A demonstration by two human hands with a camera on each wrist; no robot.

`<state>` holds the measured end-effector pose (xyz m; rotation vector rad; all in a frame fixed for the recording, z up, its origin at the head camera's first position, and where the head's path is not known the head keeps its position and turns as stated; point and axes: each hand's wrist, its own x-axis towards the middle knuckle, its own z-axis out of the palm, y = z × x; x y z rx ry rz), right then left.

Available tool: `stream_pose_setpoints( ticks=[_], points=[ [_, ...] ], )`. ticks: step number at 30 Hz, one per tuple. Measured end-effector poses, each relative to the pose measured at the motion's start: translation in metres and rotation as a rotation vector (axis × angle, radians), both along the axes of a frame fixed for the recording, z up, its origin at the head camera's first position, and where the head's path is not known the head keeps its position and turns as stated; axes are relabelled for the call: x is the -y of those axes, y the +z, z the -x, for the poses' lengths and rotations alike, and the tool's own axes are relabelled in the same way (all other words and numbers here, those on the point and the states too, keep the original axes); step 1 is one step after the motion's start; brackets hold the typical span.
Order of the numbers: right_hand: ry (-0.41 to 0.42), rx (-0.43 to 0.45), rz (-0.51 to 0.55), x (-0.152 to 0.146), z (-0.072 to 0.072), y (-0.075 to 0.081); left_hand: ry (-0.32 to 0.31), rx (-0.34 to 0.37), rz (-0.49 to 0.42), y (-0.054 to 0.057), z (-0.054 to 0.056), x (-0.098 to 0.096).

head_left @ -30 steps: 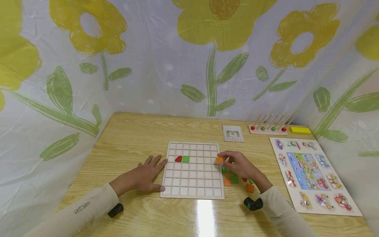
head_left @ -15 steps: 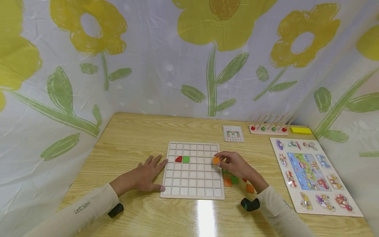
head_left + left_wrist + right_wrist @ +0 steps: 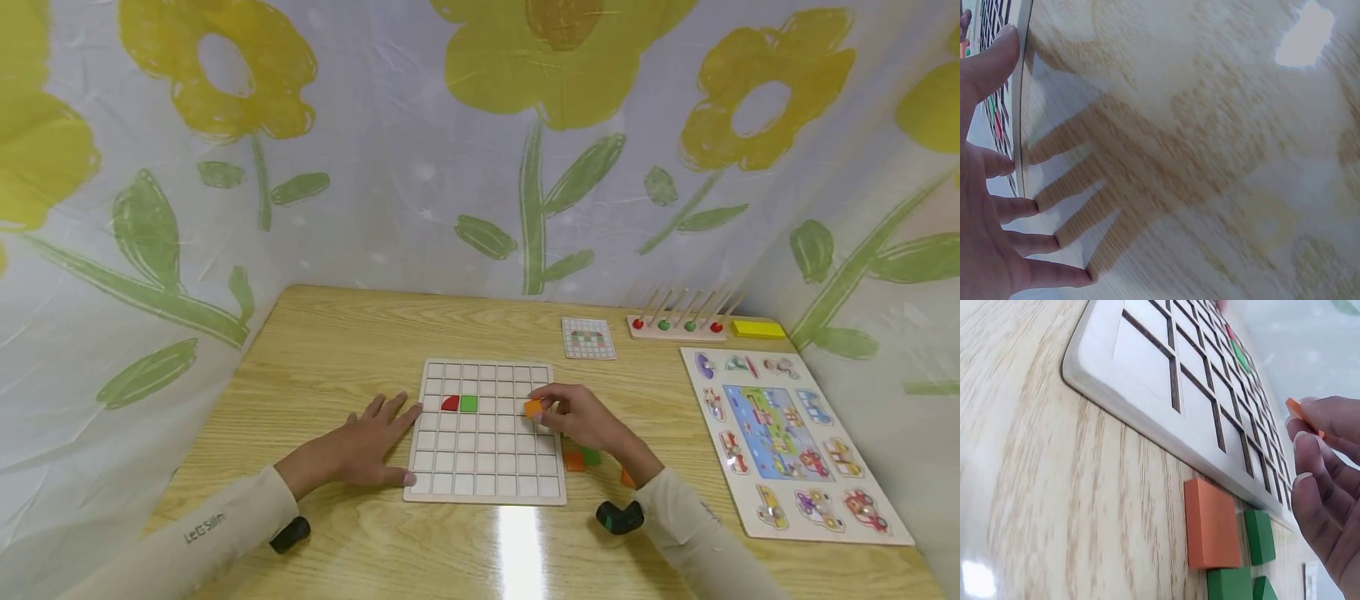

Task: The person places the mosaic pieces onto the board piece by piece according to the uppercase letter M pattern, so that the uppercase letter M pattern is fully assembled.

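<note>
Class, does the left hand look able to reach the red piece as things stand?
Probably yes: the left hand holds nothing, and only bare board lies between it and the red piece.

The wood-grained table (image 3: 337,333) in front of me carries a gridded board (image 3: 483,450), lying flat. Orange tiles (image 3: 574,462) and green tiles (image 3: 1261,537) lie just beyond its right edge. Farther back I see a small card (image 3: 588,339), a pegged stand (image 3: 678,334) and a yellow block (image 3: 757,330); a picture puzzle (image 3: 795,532) lies to my right.

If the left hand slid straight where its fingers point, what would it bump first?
The left hand would probably meet the wooden grid board, whose left edge looks right beside the index fingertip, though exact contact is unclear.
</note>
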<state>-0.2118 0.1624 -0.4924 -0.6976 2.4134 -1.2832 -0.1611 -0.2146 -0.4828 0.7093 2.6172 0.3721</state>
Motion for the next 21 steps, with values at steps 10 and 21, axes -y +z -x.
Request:
stream_pose_setpoints(
  ticks=[10, 21],
  points=[
    [0.003, 0.012, -0.003, 0.008, 0.0, 0.001, -0.002, -0.002, -0.003, 0.003, -0.001, -0.001],
    [0.016, 0.012, 0.004, 0.021, 0.002, -0.001, 0.005, 0.004, 0.002, 0.003, -0.001, -0.001]
  ],
)
